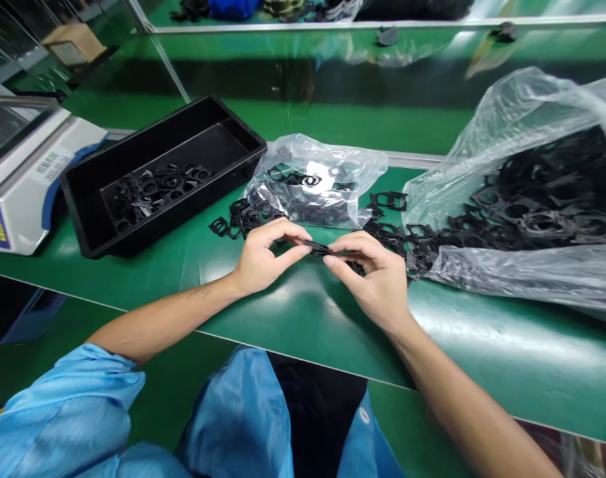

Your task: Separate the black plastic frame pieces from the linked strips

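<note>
Between both hands, just above the green tabletop, is a small flat black plastic part (317, 248), seen nearly edge-on. My left hand (270, 255) pinches its left end between thumb and fingers. From the other side, my right hand (375, 269) grips its right end the same way. Loose black ring-shaped plastic frames (247, 216) lie just beyond my left hand. A clear plastic bag (327, 156) with more such pieces sits behind the held part. Other loose frames (417, 245) are heaped beside my right hand, partly hidden by it.
A black tray (168, 149) holding several black parts stands at the left. Beside it is a white weighing scale (38, 166). A large clear bag (506, 272) spills black frames at the right. A metal-edged shelf (322, 26) runs across the back.
</note>
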Tool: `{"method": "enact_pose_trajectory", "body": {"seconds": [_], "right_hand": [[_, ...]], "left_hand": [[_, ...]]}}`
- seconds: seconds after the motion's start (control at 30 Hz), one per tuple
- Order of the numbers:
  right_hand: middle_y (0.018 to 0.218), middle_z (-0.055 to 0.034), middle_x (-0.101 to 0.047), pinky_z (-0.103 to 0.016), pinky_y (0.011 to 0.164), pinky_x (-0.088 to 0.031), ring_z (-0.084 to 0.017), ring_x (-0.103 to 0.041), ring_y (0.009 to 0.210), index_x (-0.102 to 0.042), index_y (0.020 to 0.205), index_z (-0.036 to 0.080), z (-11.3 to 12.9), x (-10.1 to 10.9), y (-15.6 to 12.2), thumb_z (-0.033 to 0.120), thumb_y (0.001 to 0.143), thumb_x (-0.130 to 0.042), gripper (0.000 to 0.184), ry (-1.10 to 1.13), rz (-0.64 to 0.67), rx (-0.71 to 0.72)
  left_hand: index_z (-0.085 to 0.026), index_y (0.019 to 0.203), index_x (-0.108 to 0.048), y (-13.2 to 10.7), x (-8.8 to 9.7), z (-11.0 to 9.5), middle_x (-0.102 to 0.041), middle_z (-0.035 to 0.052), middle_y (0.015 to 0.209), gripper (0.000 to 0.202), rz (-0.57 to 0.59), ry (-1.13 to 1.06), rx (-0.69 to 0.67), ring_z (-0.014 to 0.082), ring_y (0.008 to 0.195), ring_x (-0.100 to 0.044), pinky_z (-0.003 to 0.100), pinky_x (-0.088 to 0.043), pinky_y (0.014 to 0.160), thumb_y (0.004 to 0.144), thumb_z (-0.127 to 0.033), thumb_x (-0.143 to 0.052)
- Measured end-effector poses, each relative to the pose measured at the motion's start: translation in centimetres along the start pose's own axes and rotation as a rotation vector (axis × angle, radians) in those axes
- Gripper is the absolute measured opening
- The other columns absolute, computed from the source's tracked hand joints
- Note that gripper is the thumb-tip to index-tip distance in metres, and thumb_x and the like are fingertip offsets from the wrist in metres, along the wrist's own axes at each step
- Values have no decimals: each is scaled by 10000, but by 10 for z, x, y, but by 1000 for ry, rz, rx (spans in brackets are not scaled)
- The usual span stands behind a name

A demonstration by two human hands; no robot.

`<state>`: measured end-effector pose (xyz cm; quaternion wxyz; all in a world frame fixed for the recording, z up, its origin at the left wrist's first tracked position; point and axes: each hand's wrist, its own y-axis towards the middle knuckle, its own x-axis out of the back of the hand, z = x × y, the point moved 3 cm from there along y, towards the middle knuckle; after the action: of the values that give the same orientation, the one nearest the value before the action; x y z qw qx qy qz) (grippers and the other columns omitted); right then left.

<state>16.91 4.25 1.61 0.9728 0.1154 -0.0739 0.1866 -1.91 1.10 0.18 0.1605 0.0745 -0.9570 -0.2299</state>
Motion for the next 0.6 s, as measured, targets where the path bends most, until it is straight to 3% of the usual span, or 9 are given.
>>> {"method": "enact_pose_trajectory", "body": {"seconds": [0.2, 0.6], "right_hand": [[907, -48, -697, -302, 707, -612, -173, -675, 785, -725, 880, 220, -1, -2, -3, 383, 846, -764, 172, 7, -5, -22], [858, -30, -652, -308, 713, -588, -166, -642, 749, -734, 871, 234, 0, 1, -2, 272, 874, -729, 38, -46, -15, 44]], "left_hand": [[-176, 836, -670, 0, -6, 3, -677, 4, 789, 233, 31, -84, 69, 130, 727, -635, 274, -536, 725, 838, -381, -782], [-174, 785, -663, -1, -7, 0, -663, 4, 747, 236, 82, -93, 60, 125, 695, -605, 265, -513, 687, 844, -372, -776]]}}
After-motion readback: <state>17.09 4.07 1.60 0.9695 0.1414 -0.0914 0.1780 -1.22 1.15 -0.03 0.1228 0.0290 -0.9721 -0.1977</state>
